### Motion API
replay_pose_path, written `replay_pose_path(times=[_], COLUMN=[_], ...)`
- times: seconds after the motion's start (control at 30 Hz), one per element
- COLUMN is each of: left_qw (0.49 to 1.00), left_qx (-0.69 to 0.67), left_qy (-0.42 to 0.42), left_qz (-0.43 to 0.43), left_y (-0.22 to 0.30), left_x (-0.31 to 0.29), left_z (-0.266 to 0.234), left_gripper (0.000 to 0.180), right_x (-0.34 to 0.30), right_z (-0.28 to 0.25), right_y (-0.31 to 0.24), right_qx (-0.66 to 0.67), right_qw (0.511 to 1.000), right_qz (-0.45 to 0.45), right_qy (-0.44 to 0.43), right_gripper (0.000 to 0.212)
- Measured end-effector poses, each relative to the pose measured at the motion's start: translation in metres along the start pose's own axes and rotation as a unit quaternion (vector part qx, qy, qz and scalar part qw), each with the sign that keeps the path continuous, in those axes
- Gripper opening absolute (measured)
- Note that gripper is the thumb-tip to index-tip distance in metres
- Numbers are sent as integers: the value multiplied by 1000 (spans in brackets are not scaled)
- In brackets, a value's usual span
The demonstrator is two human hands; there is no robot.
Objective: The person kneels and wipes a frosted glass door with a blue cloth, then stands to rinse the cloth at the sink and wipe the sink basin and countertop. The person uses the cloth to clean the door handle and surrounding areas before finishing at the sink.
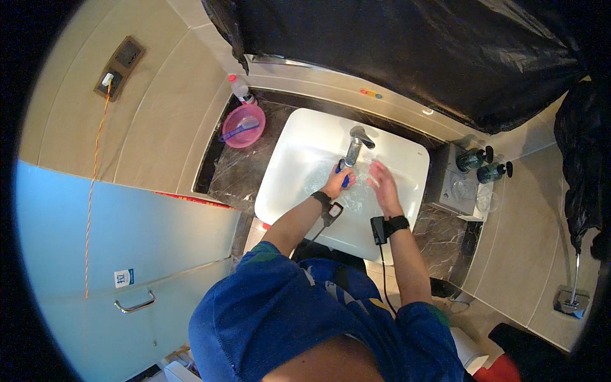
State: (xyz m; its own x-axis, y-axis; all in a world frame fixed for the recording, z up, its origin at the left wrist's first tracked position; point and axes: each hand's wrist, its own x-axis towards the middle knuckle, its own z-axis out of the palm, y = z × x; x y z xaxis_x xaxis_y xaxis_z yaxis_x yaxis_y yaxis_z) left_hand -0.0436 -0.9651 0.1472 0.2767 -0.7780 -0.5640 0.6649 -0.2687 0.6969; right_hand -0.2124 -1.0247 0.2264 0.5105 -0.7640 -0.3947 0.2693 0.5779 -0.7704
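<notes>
Below the chrome faucet [354, 150], my left hand [334, 185] is closed around a small blue and dark object [345, 181]. Its kind is too small to make out, and my fingers cover part of it. To the right of the faucet, my right hand [386, 190] is raised over the basin with its fingers apart and nothing in them. Both hands are over the white sink [278, 164], where rippling water shows beneath them. A dark band with a small cabled device sits on each wrist.
On the dark marble counter [238, 170], a pink bowl [233, 139] with a blue-handled brush [240, 130] stands left, by a red-capped bottle [238, 86]. Dark pump bottles [471, 159] and a grey box [445, 178] stand right. Black plastic sheeting [394, 51] hangs behind.
</notes>
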Motion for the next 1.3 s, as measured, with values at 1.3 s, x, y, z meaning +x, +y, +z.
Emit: replay_pose_path(times=[1.3], left_qw=[982], left_qx=[-125], left_qy=[-70], left_qz=[-125], left_y=[-9], left_x=[32], left_z=[-8], left_gripper=[18], right_x=[-26], right_z=[-40], right_y=[42], right_qx=[-217], right_qw=[970], right_qz=[-108], right_qy=[3], right_gripper=[24])
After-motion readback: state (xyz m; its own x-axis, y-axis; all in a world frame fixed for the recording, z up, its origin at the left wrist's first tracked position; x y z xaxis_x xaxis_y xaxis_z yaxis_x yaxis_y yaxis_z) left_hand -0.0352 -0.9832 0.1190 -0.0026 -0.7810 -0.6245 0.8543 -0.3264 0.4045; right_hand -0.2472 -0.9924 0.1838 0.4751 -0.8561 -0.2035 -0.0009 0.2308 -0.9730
